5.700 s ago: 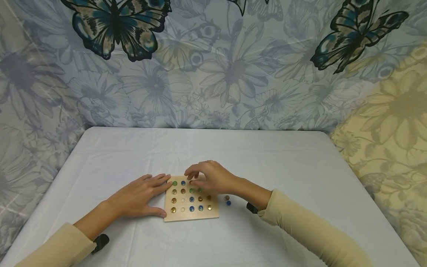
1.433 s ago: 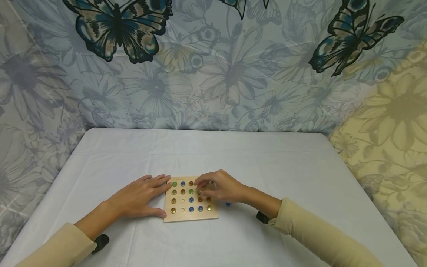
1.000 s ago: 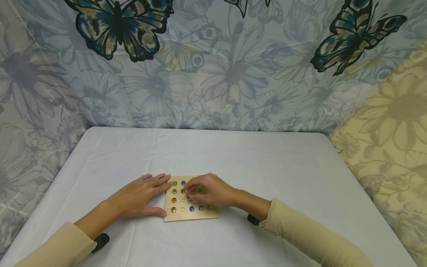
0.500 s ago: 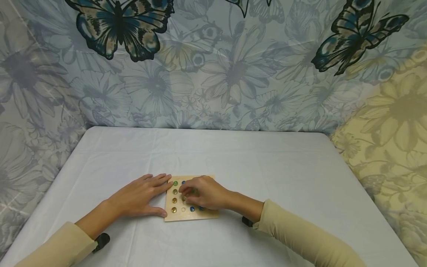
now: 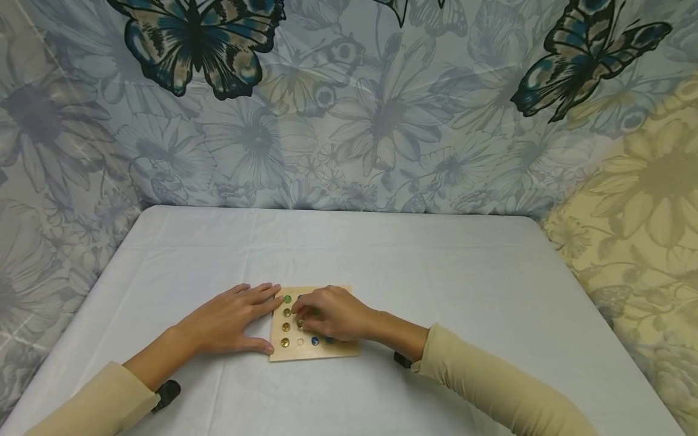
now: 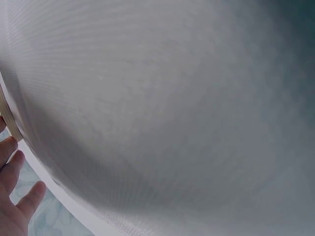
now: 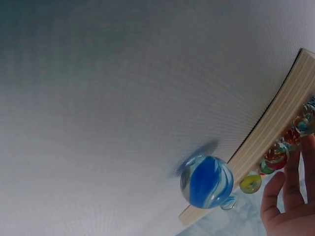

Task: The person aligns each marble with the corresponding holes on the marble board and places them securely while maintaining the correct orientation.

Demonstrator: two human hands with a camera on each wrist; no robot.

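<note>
Change: your right hand (image 5: 332, 315) has come further to the left over the wooden board (image 5: 313, 353) than it was a moment ago, and it now covers the middle and right holes. Your left hand (image 5: 229, 321) and the board have stayed where they were.
Left hand: it lies flat on the white tablecloth (image 5: 349, 254), fingers straight and released, with the fingertips against the left edge of the board. I think it is put there so that the board does not slide.
Right hand: the fingers are bent down over the marbles near the middle of the board, and the fingertips come together at one brown marble (image 5: 299, 323). It seems to pinch that marble, but the fingers hide the contact, so I cannot tell for sure.
Board: it lies flat on the near part of the table, between your two hands. The left column holds a green marble (image 5: 287, 299) at the far end and gold marbles (image 5: 285, 327) nearer to you.
Empty hole: one pale hole (image 5: 300, 342) shows in the near row, beside a blue marble (image 5: 314, 341).
Loose marble: in the right wrist view a blue-and-white marble (image 7: 206, 181) lies on the cloth just beside the right edge of the board (image 7: 275, 123), outside it.
Background: a curtain with butterflies (image 5: 191, 42) hangs behind the table.
</note>
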